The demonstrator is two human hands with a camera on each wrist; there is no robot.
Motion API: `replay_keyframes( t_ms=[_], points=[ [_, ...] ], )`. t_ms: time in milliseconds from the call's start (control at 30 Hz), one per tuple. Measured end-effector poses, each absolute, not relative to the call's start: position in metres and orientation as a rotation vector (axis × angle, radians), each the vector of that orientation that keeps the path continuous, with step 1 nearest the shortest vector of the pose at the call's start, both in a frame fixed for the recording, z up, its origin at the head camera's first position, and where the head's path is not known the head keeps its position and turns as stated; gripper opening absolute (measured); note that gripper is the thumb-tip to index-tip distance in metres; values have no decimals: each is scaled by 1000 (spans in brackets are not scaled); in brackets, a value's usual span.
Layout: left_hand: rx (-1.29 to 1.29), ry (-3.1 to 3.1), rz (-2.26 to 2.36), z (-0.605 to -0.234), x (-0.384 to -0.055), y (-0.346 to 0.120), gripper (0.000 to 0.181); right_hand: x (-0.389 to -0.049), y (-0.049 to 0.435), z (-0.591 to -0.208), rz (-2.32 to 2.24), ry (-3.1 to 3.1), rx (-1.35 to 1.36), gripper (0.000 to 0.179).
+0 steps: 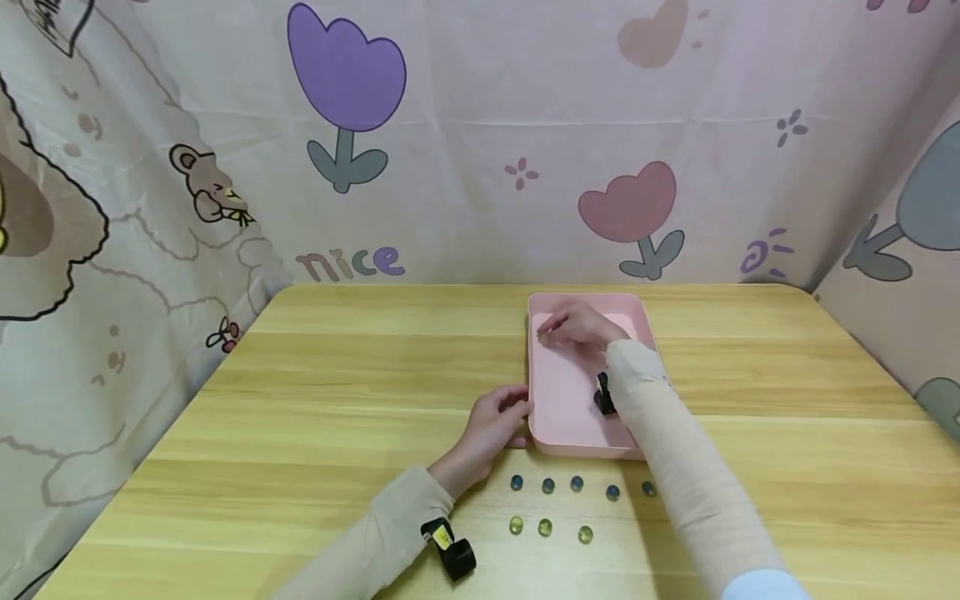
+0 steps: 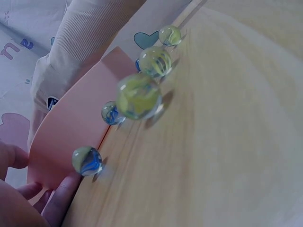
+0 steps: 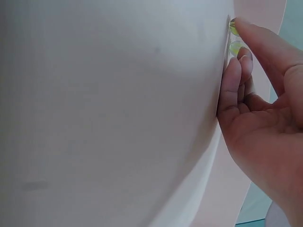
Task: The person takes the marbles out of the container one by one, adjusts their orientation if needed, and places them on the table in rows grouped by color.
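My right hand (image 1: pixel 581 325) reaches into the pink tray (image 1: pixel 573 425) and holds a yellow-green marble (image 3: pixel 234 27) at its fingertips, near the tray's far left corner. Close by its fingers in the right wrist view is a second yellow-green marble (image 3: pixel 236 48); whether that one is held too, I cannot tell. My left hand (image 1: pixel 491 425) touches the outside of the tray's left wall. On the table in front of the tray lie a row of several blue-swirled marbles (image 1: pixel 548 486) and a nearer row of three yellow-green marbles (image 1: pixel 545 527).
The wooden table (image 1: pixel 337 383) carries the tray right of its middle. A patterned cloth (image 1: pixel 465 100) hangs behind the table and at both sides. Black wrist devices (image 1: pixel 452 554) are strapped over both sleeves.
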State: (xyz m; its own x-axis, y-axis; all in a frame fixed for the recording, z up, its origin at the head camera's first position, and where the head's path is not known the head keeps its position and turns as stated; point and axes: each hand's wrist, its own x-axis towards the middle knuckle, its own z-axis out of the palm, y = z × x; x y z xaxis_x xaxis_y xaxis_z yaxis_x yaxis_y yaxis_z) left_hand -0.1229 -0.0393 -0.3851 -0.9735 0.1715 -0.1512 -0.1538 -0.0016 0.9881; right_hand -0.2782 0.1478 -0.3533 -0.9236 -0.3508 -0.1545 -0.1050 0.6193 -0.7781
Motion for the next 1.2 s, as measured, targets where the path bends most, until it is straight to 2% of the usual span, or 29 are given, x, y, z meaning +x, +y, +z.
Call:
replay_keyframes(
  t_ms=[400,867,1200],
  points=[
    [29,2065,2059,-382,-124,-40,36,-279,147,-350,-1147,2587,-455,22],
    [9,2067,2052,-385,-122,-41,35,-278,156,-357,-1442,2389,-386,27],
    [20,2059,2058,-386,-121,-39,36,-277,158,-356,-1518,2344,-414,20]
  ],
)
